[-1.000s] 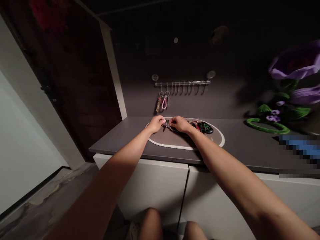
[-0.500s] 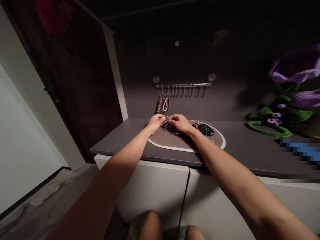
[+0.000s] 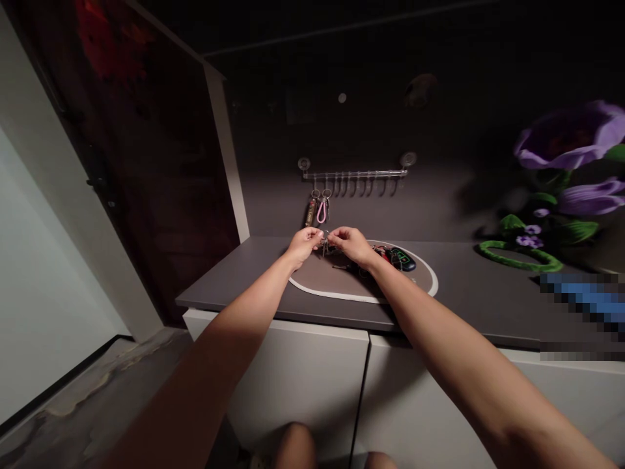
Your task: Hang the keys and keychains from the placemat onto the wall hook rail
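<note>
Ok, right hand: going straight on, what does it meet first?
The right hand meets the metal key ring at its fingertips first; past that, probably the left hand, though depth is unclear.

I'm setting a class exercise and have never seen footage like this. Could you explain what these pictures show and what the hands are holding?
No machine appears here. One camera worn on a person's head looks forward and down, so the arms are the wearer's own. The left hand and right hand both pinch a small metal key ring between them. Below lies an oval mat with a pale rim on a dark countertop, with a black key fob on the mat. On the wall above, a hook rail holds hanging key chains, one with a pink loop.
</note>
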{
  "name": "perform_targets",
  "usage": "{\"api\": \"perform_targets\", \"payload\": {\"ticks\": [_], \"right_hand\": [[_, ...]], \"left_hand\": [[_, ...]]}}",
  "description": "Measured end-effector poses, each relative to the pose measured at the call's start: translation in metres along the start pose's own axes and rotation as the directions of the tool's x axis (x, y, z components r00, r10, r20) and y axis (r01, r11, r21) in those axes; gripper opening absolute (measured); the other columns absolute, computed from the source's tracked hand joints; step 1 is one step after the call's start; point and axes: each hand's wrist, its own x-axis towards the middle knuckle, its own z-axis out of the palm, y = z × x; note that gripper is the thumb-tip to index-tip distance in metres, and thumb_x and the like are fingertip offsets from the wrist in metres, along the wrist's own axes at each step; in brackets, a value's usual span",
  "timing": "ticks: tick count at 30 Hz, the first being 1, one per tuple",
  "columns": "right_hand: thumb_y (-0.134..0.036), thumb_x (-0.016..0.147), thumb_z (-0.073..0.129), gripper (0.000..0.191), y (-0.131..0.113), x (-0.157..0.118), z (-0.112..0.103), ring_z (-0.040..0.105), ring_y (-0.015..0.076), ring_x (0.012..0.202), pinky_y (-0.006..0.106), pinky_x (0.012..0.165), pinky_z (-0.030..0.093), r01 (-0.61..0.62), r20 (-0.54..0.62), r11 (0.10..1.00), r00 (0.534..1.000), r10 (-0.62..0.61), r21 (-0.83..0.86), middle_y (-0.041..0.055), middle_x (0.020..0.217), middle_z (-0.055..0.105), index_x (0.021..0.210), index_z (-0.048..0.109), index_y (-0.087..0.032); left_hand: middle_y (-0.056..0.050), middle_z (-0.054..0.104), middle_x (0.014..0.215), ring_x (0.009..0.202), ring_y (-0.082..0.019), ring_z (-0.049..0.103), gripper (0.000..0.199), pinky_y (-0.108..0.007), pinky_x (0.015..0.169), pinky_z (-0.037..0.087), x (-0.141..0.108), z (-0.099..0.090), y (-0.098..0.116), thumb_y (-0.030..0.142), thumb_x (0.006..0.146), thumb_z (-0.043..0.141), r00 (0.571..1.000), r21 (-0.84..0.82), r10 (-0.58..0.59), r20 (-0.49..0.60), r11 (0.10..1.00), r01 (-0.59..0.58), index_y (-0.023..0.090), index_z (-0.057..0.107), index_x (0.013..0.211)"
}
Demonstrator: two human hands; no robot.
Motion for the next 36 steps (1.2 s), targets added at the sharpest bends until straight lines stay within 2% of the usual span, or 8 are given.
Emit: {"api": "perform_targets", "payload": {"ticks": [8,15,18,21,26,31,36], "right_hand": [[-0.034,0.072,0.053,0.019,0.006,0.003,-0.002,0.045,0.0083,0.057,0.021,0.058,0.038,0.033,-0.013,0.999,0.999,-0.033,-0.005,-0.0019,0.062,0.053,0.073,0.056,-0.015],[-0.037,0.072,0.053,0.022,0.014,0.006,-0.007,0.048,0.0098,0.062,0.021,0.061,0.039,0.055,-0.044,0.996,0.997,-0.058,-0.073,0.0001,0.067,0.057,0.074,0.057,-0.015],[-0.037,0.071,0.054,0.022,0.014,0.008,-0.008,0.047,0.0095,0.061,0.021,0.060,0.040,0.043,-0.077,0.998,0.996,-0.046,-0.039,-0.0004,0.066,0.056,0.073,0.056,-0.015],[-0.037,0.069,0.054,0.021,0.010,0.014,-0.007,0.047,0.0089,0.059,0.022,0.061,0.041,0.019,-0.129,0.998,0.992,-0.011,0.064,-0.0014,0.064,0.054,0.072,0.053,-0.016],[-0.033,0.069,0.053,0.018,0.001,0.033,-0.010,0.047,0.0080,0.054,0.023,0.059,0.044,0.009,-0.201,0.981,0.979,0.030,0.194,-0.0026,0.060,0.051,0.070,0.049,-0.016],[-0.031,0.072,0.050,0.015,-0.005,0.059,-0.014,0.049,0.0082,0.054,0.022,0.060,0.045,-0.020,-0.316,0.996,0.947,0.047,0.087,-0.0019,0.059,0.054,0.072,0.051,-0.016],[-0.028,0.074,0.048,0.016,-0.006,0.090,-0.016,0.054,0.0101,0.061,0.023,0.065,0.045,-0.076,-0.463,0.997,0.883,0.074,0.015,0.0008,0.065,0.059,0.076,0.056,-0.015]], "left_hand": [[0.000,0.057,0.068,0.063,-0.008,0.051,0.028,-0.019,0.056,0.039,0.001,0.001,-0.004,0.038,0.067,0.064,1.000,0.000,0.019,0.003,1.000,-0.019,0.013,0.057,0.079],[-0.001,0.058,0.071,0.062,-0.009,0.051,0.028,-0.020,0.056,0.038,0.000,0.003,-0.002,0.036,0.069,0.062,0.999,0.022,0.017,-0.037,1.000,-0.016,0.014,0.059,0.085],[0.000,0.057,0.067,0.060,-0.009,0.050,0.020,-0.020,0.055,0.037,-0.001,0.004,-0.001,0.031,0.072,0.058,0.997,0.054,0.014,-0.082,0.998,-0.010,0.013,0.059,0.081],[0.000,0.057,0.065,0.060,-0.009,0.050,0.014,-0.020,0.058,0.039,0.000,0.005,-0.002,0.027,0.074,0.055,0.993,0.125,0.059,-0.106,0.991,-0.046,0.013,0.058,0.076],[0.000,0.058,0.063,0.061,-0.010,0.052,0.013,-0.023,0.064,0.041,0.003,0.006,-0.007,0.024,0.075,0.052,0.985,0.309,0.165,-0.056,0.941,-0.140,0.013,0.058,0.071],[-0.002,0.061,0.069,0.066,-0.012,0.054,0.013,-0.024,0.066,0.042,0.003,0.007,-0.012,0.022,0.076,0.049,0.975,0.430,0.222,0.003,0.880,-0.201,0.014,0.059,0.071],[-0.003,0.062,0.071,0.067,-0.012,0.054,0.015,-0.024,0.066,0.041,0.001,0.008,-0.012,0.021,0.078,0.049,0.967,0.527,0.250,0.035,0.818,-0.231,0.014,0.060,0.072]]}}
